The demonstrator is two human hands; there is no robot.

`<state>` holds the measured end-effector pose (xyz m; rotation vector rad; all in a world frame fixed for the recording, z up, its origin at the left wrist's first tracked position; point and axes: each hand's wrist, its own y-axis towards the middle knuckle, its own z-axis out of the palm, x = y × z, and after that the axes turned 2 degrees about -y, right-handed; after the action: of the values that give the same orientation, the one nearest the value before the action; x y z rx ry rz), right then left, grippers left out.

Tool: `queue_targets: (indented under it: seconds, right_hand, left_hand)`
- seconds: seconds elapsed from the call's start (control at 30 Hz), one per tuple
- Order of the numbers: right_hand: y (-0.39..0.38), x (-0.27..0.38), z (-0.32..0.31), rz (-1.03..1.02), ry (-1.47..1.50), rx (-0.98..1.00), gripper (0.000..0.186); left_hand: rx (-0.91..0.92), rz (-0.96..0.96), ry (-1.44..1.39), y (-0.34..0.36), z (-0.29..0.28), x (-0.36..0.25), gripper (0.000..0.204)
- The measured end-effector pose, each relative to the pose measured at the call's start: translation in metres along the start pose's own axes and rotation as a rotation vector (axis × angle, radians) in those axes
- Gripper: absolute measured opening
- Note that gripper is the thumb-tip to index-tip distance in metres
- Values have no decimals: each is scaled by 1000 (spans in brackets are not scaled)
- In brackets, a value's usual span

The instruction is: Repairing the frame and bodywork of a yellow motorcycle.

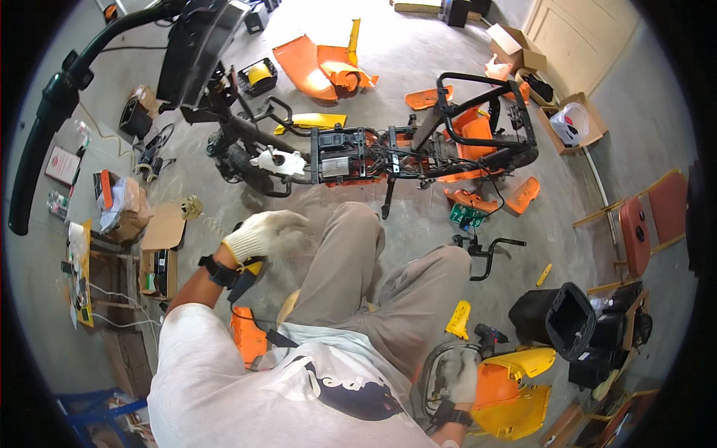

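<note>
My left hand (270, 234), in a white knit glove, hovers beside my left knee with its fingers stretched out and nothing visible in them. Low on the right, my gloved right hand (458, 377) reaches down over a dark rounded frame (432, 366); its fingers are blurred, and I cannot tell whether they grip it. Orange and yellow body panels (511, 411) lie right beside that hand. A cordless drill (489, 336) rests just beyond it. Ahead of my knees stands a stripped scooter frame (351, 153) with bare wiring, and a handlebar (56, 97) at the upper left.
Orange panels (306, 67) lie on the floor beyond the frame. A black bin-like box (556, 321) sits at the right, below red chairs (646, 228). Open cardboard boxes (579, 123) line the right wall. Another carton (160, 246) and a cluttered stand (78, 276) are at the left.
</note>
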<state>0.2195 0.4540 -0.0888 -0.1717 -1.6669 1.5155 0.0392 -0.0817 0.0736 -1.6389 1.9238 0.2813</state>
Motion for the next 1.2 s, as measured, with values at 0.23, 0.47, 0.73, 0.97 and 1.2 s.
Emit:
queue_targets:
  seconds: [0.23, 0.47, 0.73, 0.97, 1.2]
  right_hand:
    - [-46, 148, 130, -354, -221, 420, 27]
    - [8, 276, 278, -1402, -925, 485, 43]
    - [69, 277, 405, -1621, -1643, 166, 64]
    - [77, 283, 401, -1768, -1812, 48, 63]
    - [82, 285, 397, -1754, -1903, -55, 69]
  left_hand:
    - [-77, -498, 4, -100, -6, 62, 38]
    - [279, -556, 86, -183, 130, 152, 43]
    - [83, -1024, -285, -314, 248, 144, 43]
    - [167, -1192, -489, -381, 372, 114, 46]
    - [238, -1187, -565, -369, 370, 114, 51]
